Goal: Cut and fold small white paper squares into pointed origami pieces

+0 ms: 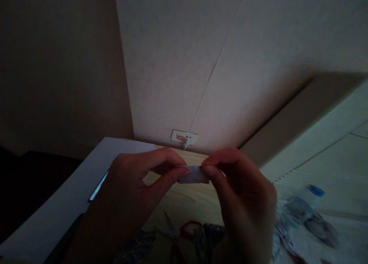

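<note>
Small pale paper strip [193,175] — pinched at both ends, left hand [135,195] and right hand [241,202], each grip closed fingertip-tight, above the counter [186,199] — risk: tearing or slipping in dim light.

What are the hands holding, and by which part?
A small pale strip, pinched at its two ends between thumb and forefinger of the left hand and right hand.
</note>
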A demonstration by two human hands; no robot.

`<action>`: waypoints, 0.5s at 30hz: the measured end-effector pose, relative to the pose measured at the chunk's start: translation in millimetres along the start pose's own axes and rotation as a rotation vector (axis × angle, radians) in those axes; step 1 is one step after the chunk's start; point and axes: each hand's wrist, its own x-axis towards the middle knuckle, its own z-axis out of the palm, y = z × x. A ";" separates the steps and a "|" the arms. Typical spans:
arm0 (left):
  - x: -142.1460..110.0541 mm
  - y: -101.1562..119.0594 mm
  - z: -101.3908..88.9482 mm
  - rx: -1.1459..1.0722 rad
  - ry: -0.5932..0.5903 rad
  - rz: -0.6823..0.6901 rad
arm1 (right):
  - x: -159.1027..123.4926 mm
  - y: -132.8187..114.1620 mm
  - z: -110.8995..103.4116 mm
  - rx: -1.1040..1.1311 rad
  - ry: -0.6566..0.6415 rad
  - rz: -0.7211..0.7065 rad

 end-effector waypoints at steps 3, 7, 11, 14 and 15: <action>1.5 2.3 -0.3 0.031 -0.006 0.020 | 0.7 -0.1 -2.2 0.003 -0.027 0.023; 0.3 2.4 -0.3 0.055 0.016 0.021 | 4.3 0.3 -4.9 -0.002 -0.117 0.092; -0.7 -0.7 -1.9 0.095 0.002 0.036 | 5.8 -0.8 -1.6 -0.047 -0.196 0.140; -0.3 -2.7 -1.9 0.076 0.038 0.021 | 5.0 -0.9 0.4 -0.085 -0.223 0.123; -0.2 -2.8 -1.8 0.078 0.025 0.025 | 4.8 -0.9 0.3 -0.103 -0.239 0.113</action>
